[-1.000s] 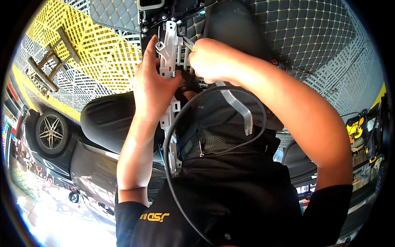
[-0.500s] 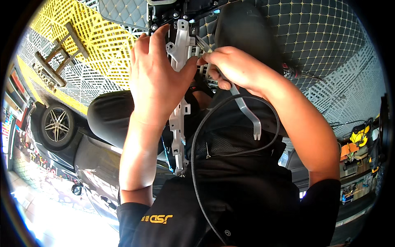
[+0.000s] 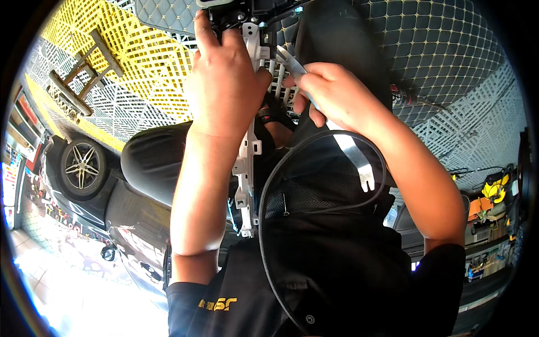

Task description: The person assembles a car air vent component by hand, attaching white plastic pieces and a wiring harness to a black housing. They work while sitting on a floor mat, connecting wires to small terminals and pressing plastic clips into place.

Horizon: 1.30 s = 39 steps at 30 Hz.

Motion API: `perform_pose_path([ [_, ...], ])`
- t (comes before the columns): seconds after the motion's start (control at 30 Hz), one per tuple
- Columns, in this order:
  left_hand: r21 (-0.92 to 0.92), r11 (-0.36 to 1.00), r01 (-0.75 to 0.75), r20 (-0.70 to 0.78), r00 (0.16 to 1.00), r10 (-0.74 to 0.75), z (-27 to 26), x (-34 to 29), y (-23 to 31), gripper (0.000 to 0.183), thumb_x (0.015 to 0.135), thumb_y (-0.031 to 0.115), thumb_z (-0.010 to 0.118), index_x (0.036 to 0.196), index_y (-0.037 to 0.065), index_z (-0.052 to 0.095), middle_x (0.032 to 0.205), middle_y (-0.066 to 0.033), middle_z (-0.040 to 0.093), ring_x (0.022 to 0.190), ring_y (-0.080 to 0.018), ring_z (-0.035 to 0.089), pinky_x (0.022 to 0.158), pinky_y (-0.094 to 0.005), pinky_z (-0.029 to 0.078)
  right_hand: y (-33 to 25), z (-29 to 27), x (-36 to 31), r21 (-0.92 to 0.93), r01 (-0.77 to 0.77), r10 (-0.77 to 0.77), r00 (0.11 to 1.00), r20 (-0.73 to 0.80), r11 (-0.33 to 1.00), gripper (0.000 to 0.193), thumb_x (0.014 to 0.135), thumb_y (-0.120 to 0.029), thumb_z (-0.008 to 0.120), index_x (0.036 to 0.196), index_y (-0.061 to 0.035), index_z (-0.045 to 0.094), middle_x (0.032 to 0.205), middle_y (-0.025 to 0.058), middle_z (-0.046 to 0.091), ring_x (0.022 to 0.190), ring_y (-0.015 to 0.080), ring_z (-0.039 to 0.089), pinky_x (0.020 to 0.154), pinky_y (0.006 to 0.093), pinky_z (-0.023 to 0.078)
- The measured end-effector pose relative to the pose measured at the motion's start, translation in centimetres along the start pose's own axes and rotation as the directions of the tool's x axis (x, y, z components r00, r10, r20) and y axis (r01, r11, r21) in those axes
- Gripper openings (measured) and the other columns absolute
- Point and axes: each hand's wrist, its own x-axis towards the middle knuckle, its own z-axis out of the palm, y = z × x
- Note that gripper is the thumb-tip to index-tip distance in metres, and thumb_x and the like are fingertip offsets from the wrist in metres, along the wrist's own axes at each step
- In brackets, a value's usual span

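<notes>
A long white plastic trim strip (image 3: 243, 185) with clip tabs runs lengthwise before me, joined at its far end to a black plastic assembly (image 3: 275, 8) with screws. My left hand (image 3: 224, 84) lies across the strip, thumb on its right side. Its index finger reaches onto the black assembly, and the other fingertips are partly hidden. In my right hand (image 3: 331, 92) is a flat metal pry tool (image 3: 356, 157), forked at both ends. Its far fork is beside the right edge of the strip, apart from it as far as I can see; the near fork points toward me.
A black cord (image 3: 264, 224) loops over my lap and round the pry tool's near end. A dark car with a spoked wheel (image 3: 82, 168) stands at left. A metal stand (image 3: 84, 73) rests on yellow grating. Quilted mats (image 3: 438, 45) lie ahead; cluttered shelves (image 3: 483, 230) are at right.
My left hand has shifted forward, its index finger now further onto the black assembly. My right hand has moved slightly right and turned the pry tool, whose far fork now shows plainly.
</notes>
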Motion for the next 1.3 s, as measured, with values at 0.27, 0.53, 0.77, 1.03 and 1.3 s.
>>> perform_pose_path([
  [0.27,-0.284,0.955,-0.088,-0.067,0.995,0.072,0.3,0.0,-1.9,0.066,0.067,0.025,0.085,0.128,0.004,0.070,0.161,-0.0298,0.037,0.110,-0.0400,0.071,0.091,-0.0439,0.059,-1.6,-0.3,-2.1,0.020,-0.007,0.007,1.000,0.026,1.000,0.038,0.106,-0.017,0.044,0.132,0.0058,0.059,0.077,0.0083,0.067,0.043,0.0109,0.054,0.038,0.0257,0.036],
  [0.53,-0.390,0.920,-0.040,-0.025,0.999,0.033,0.4,0.0,-2.0,0.061,0.068,0.021,0.085,0.123,-0.002,0.071,0.161,-0.0272,0.039,0.119,-0.0364,0.068,0.097,-0.0409,0.056,-2.6,-0.1,-2.4,-0.058,-0.032,0.034,0.999,0.030,0.998,0.036,0.105,-0.016,0.044,0.128,0.0075,0.059,0.076,0.0081,0.066,0.043,0.0127,0.055,0.038,0.0275,0.038],
  [0.77,-0.313,0.943,-0.117,-0.140,0.987,0.076,2.2,0.0,-1.9,0.066,0.068,0.017,0.083,0.129,-0.001,0.068,0.164,-0.0272,0.030,0.132,-0.0396,0.059,0.105,-0.0430,0.051,-1.6,0.7,0.6,-0.467,0.354,-0.325,0.934,0.145,0.810,0.027,0.100,-0.012,0.047,0.088,0.0085,0.060,0.065,0.0131,0.060,0.044,0.0251,0.059,0.045,0.0409,0.048],
  [1.03,-0.200,0.974,-0.105,-0.154,0.985,0.075,3.3,0.1,-2.0,0.077,0.068,0.015,0.083,0.140,0.005,0.060,0.166,-0.0281,0.024,0.117,-0.0538,0.056,0.100,-0.0512,0.054,-2.7,1.7,2.5,-0.565,0.085,-0.029,0.994,0.108,0.820,0.038,0.102,-0.016,0.049,0.074,0.0054,0.062,0.054,0.0132,0.057,0.047,0.0274,0.063,0.051,0.0449,0.049],
  [1.3,-0.103,0.994,-0.042,-0.102,0.994,0.032,3.4,0.2,-1.8,0.073,0.069,0.016,0.085,0.137,0.001,0.061,0.168,-0.0269,0.019,0.117,-0.0507,0.056,0.099,-0.0482,0.055,-2.7,3.6,3.2,-0.627,0.026,-0.027,1.000,0.008,0.778,0.039,0.103,-0.018,0.049,0.078,0.0079,0.064,0.060,0.0186,0.066,0.053,0.0300,0.069,0.057,0.0414,0.057],
])
